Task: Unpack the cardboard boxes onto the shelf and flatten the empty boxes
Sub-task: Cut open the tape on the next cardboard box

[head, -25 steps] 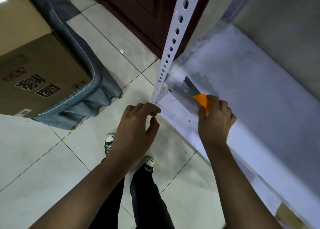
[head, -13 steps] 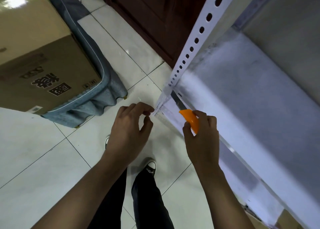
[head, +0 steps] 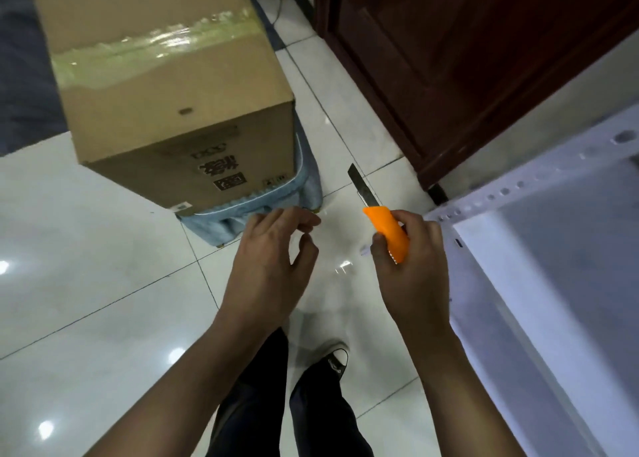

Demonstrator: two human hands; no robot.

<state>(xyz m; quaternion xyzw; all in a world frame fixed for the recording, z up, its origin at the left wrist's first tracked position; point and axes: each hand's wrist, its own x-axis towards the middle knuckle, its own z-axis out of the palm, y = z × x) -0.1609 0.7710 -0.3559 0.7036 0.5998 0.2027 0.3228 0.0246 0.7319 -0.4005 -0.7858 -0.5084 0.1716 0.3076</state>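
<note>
While the cardboard box (head: 173, 86) sits taped and the shelf (head: 570, 283) bare, the right hand (head: 411, 270) grips a box cutter (head: 383, 225), left hand (head: 269, 263) loosely curled, empty.

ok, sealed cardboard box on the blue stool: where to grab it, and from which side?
Probably the two opposite side walls of the cardboard box, hands low near the bottom edges, coming from its near printed face. The top is taped flat with no handles or loose flaps showing. The right hand grips the orange knife, so only the left hand is free.
</note>
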